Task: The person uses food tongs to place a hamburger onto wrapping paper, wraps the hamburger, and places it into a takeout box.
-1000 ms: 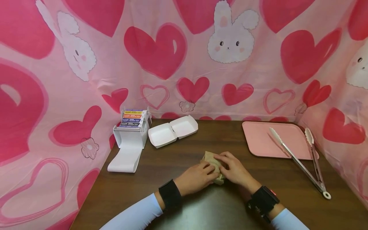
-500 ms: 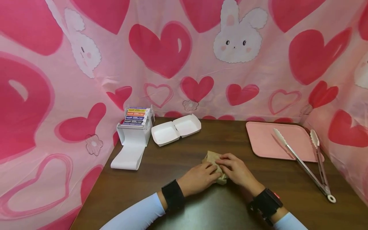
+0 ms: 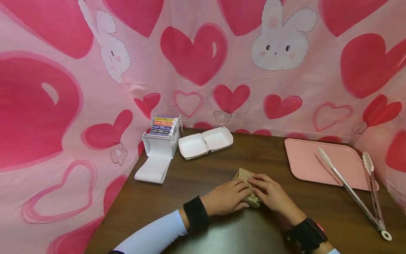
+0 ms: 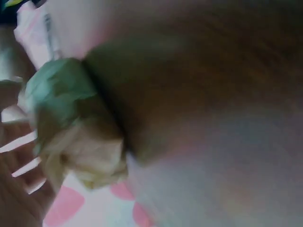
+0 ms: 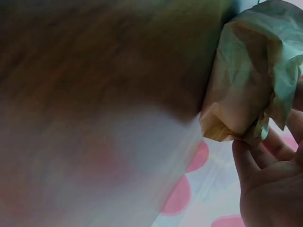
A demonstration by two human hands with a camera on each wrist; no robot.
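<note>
A small bundle wrapped in crinkled brown paper sits on the dark wooden table, between both hands. My left hand holds its left side, fingers laid over the top and thumb low at the front. From the right, my right hand holds it with bent fingers on top and thumb toward the front. In the left wrist view the paper bundle looks loosely folded. The right wrist view shows the bundle with an open fold, right-hand fingers at its corner. Its contents are hidden.
A white unfolded carton lies behind the hands to the left. Beside it stands a label dispenser with a paper strip hanging out. At right, metal tongs lie partly on a pink tray. A pink heart-patterned cloth surrounds the table.
The head view has turned left, so everything shifts rightward in it. Both hands stay on the paper bundle, and the left fingers have shifted slightly over its top.
</note>
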